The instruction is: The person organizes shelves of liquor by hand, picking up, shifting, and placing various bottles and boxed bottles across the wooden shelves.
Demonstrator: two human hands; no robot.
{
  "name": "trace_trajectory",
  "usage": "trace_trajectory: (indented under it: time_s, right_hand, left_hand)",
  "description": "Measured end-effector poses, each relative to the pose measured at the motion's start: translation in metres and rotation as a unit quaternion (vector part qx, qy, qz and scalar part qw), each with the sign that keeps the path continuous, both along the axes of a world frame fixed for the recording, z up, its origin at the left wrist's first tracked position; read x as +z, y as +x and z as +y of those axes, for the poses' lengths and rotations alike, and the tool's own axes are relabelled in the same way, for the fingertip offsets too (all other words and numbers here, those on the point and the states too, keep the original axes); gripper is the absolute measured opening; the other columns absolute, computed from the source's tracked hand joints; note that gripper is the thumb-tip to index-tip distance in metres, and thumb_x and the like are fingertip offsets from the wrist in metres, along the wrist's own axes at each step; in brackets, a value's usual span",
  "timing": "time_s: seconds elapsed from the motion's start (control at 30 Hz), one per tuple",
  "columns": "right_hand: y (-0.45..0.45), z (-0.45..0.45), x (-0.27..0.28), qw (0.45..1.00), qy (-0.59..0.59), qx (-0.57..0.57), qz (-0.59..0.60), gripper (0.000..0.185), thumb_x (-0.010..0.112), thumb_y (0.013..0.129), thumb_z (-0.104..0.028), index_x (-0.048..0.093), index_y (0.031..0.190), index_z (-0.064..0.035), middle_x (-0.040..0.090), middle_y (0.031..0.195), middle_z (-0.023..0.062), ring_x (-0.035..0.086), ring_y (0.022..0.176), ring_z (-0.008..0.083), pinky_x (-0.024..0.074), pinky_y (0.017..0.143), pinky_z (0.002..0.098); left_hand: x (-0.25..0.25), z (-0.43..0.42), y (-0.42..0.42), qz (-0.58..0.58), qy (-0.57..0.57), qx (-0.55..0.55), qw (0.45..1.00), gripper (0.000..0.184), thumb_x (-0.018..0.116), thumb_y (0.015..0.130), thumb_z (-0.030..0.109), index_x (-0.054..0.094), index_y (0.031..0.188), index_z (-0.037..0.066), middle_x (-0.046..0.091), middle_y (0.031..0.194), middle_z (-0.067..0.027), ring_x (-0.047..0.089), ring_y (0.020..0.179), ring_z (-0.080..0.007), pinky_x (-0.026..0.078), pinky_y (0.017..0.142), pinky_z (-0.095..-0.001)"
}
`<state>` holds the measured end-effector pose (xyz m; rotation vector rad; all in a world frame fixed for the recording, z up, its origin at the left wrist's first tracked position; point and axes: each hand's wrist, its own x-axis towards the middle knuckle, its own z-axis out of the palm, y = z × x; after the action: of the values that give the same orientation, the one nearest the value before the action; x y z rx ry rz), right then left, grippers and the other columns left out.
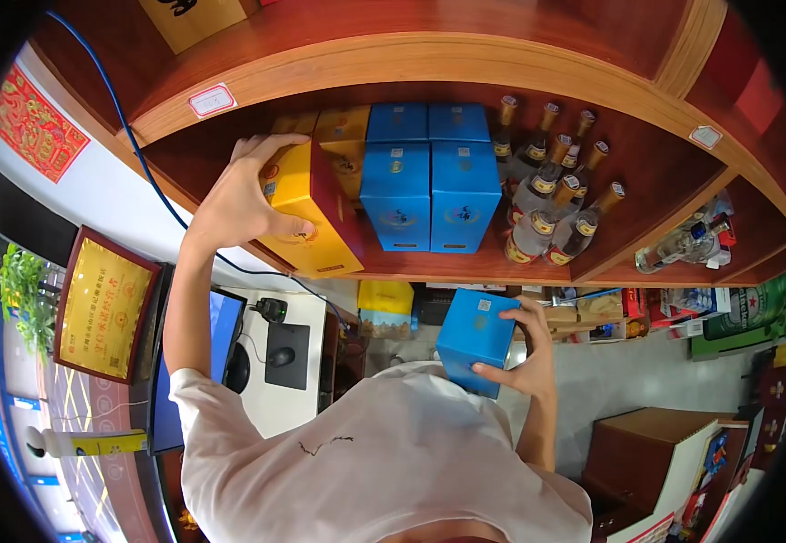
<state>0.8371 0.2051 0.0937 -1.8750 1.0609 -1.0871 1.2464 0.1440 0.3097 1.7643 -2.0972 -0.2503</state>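
My left hand is wrapped around the top of a yellow box with a dark red side, at the left front of the wooden shelf. The box leans slightly and its lower end is at the shelf's front edge. Lower down, in front of my chest, my right hand grips a blue box by its right side, thumb in front and fingers over the top. On the shelf, several matching blue boxes stand in two rows, with another yellow box to their left, partly hidden.
Several clear glass bottles stand right of the blue boxes. More bottles lie in the adjoining compartment. A blue cable hangs along the shelf's left end. Below left is a white desk with a mouse; a cabinet stands lower right.
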Motion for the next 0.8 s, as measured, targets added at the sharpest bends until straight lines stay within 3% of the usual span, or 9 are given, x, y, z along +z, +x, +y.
trace_trajectory:
  time_s: [0.3,0.5,0.6,0.8]
  right_hand:
    - [0.015,-0.013,0.004,1.0,0.016,0.007,-0.024,0.073,0.098,0.054,-0.031,0.066,0.117,-0.0118,0.051,0.132,0.0175,0.054,0.127,0.0355,0.0472,0.102,0.0479]
    - [0.019,-0.019,0.007,1.0,-0.008,0.01,-0.007,0.074,0.099,0.054,-0.032,0.065,0.117,-0.0118,0.051,0.131,0.0172,0.054,0.124,0.0343,0.046,0.102,0.046]
    - [0.019,-0.019,0.008,1.0,-0.009,0.006,-0.001,0.074,0.099,0.054,-0.032,0.065,0.117,-0.012,0.052,0.13,0.0173,0.054,0.123,0.0346,0.0458,0.102,0.046]
    - [0.015,-0.018,0.012,0.999,0.036,-0.007,-0.011,0.074,0.099,0.055,-0.033,0.066,0.118,-0.013,0.049,0.133,0.0169,0.053,0.126,0.0361,0.0471,0.103,0.0462]
  left_hand:
    - [0.003,-0.01,-0.014,0.0,-0.004,-0.035,0.999,0.099,0.096,0.05,0.026,0.057,0.14,0.008,0.054,0.135,-0.0188,0.046,0.129,-0.0374,0.038,0.114,-0.0417]
    - [-0.026,-0.04,-0.003,-0.044,-0.038,-0.042,0.997,0.101,0.096,0.053,0.027,0.054,0.143,0.009,0.051,0.139,-0.0201,0.043,0.133,-0.0395,0.037,0.117,-0.045]
    - [-0.043,-0.056,0.0,-0.041,0.007,-0.047,0.998,0.099,0.094,0.058,0.022,0.05,0.146,0.014,0.047,0.147,-0.0206,0.035,0.142,-0.0425,0.03,0.122,-0.0473]
    - [-0.078,-0.077,-0.003,-0.064,0.047,-0.043,0.996,0.1,0.093,0.06,0.027,0.049,0.148,0.016,0.044,0.151,-0.0195,0.034,0.142,-0.0413,0.03,0.122,-0.0497]
